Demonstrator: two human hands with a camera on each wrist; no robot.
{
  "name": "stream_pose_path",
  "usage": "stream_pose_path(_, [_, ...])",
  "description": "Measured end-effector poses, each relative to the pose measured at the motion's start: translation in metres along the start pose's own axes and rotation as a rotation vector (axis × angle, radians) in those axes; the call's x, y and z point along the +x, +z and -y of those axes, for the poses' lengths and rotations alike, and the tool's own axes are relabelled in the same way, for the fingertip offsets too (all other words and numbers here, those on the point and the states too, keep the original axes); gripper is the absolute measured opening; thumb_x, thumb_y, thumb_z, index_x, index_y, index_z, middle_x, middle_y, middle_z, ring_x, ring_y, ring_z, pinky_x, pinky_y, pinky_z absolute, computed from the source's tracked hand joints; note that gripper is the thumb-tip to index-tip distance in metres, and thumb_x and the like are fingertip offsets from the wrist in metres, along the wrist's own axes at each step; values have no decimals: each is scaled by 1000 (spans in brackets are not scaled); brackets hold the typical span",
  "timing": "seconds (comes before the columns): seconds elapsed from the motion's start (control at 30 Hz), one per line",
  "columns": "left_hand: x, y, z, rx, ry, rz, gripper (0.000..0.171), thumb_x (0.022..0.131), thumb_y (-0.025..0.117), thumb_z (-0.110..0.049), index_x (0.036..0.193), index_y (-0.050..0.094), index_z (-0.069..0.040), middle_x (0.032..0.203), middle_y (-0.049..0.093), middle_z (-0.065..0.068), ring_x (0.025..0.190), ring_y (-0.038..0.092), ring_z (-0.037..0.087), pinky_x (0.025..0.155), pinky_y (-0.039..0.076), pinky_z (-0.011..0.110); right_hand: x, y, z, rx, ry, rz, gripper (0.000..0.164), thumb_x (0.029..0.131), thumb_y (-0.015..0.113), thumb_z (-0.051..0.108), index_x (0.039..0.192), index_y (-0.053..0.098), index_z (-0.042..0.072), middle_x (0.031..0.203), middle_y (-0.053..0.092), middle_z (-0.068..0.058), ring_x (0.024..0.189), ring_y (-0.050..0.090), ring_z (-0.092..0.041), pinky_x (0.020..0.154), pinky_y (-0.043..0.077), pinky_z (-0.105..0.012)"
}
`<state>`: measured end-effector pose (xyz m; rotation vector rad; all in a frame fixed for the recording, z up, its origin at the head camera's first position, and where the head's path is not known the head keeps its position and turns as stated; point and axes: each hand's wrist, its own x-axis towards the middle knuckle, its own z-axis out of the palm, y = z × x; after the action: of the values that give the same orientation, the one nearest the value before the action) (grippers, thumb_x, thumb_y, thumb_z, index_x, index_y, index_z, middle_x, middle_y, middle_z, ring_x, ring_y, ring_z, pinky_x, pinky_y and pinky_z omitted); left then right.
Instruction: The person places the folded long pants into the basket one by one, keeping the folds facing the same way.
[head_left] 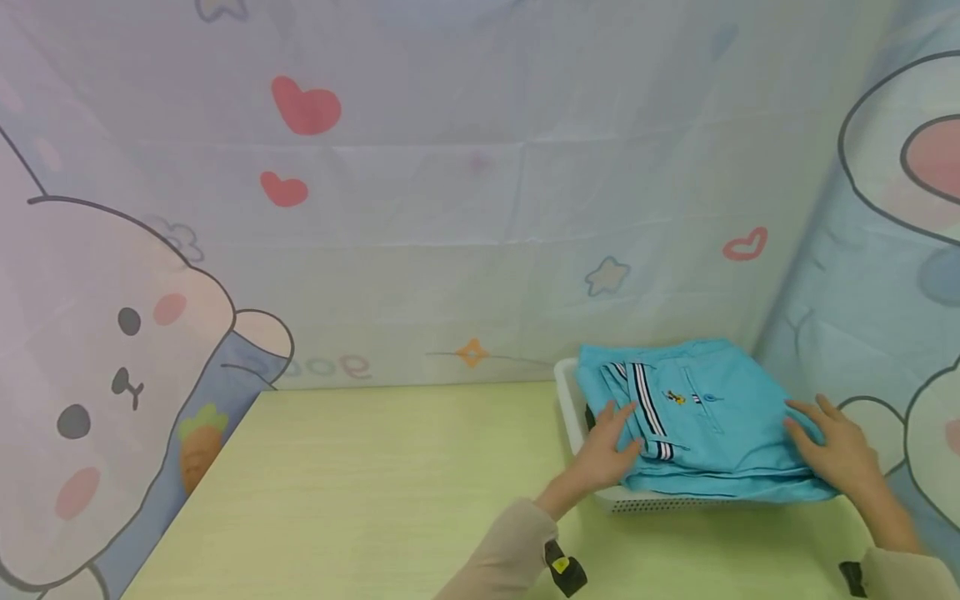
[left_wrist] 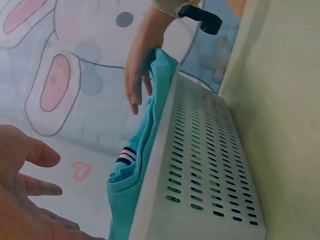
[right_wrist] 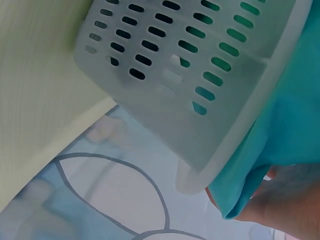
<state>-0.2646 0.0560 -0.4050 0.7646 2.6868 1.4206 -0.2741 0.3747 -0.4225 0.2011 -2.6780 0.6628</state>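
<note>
A folded turquoise garment [head_left: 738, 425] with striped bands, a small embroidered motif and a button lies on top of a white plastic basket [head_left: 567, 408]. My left hand [head_left: 603, 454] is over its left side, fingers spread, near the striped bands. In the left wrist view, that hand's fingers are straight and stand apart from the cloth. At the right edge, my right hand [head_left: 842, 447] rests against the fabric with its fingers loosely extended. One corner of the cloth hangs over the basket rim beside the right hand in the right wrist view, hiding part of the fingers.
The basket has slotted side walls [left_wrist: 200, 155] and stands on a pale yellow-green table [head_left: 360, 483], near its back right. A printed cartoon curtain [head_left: 420, 208] rises behind the table and along the right. Something dark shows inside the basket's left side.
</note>
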Motion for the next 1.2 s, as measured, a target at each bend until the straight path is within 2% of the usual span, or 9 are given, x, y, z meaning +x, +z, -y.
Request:
stream_pose_path(0.1, [-1,4,1,90,46,4,51,94,40,-26,142,24,-19,149,10,17,136,8,40,105,24,56,-1,2,3,-25,-6,-8,48,95,36,30,129,39,-5,137,15,-40,112,20,-65,71,18,-79])
stream_pose_path(0.17, [-1,7,2,185,64,10,51,95,37,-31,143,21,-21,150,8,14,136,5,40,105,22,58,-2,4,4,-39,-13,-3,48,95,36,30,129,39,-4,138,13,-38,116,17,-63,70,16,-81])
stream_pose_path(0.33, [-1,15,4,464,87,44,53,95,27,-45,144,15,-27,151,6,10,137,-1,38,106,15,61,-4,11,2,-89,-28,53,49,96,33,33,133,34,1,142,9,-34,123,9,-60,68,13,-83])
stream_pose_path(0.43, [-1,19,7,558,91,67,53,95,21,-50,143,12,-31,151,5,9,137,-2,37,105,10,63,-4,15,0,-119,-30,93,50,97,30,34,137,30,4,143,8,-32,125,7,-59,69,15,-82])
stream_pose_path(0.7, [-1,23,12,788,59,100,46,96,21,-47,141,16,-38,149,19,4,137,13,33,101,10,68,-5,20,-3,-195,-25,154,52,96,26,38,140,27,9,141,15,-33,125,10,-56,78,20,-75])
stream_pose_path(0.9, [-1,26,15,860,12,139,45,95,22,-47,140,17,-42,148,25,-1,137,17,29,101,10,68,-9,22,-3,-226,-3,208,54,96,23,42,140,27,10,141,16,-32,125,15,-55,82,16,-73])
stream_pose_path(1.2, [-1,26,16,877,-12,154,43,96,22,-45,139,16,-44,147,25,-2,137,18,27,100,9,69,-9,23,-1,-246,8,201,55,96,22,43,140,28,10,142,18,-30,125,16,-54,85,15,-71])
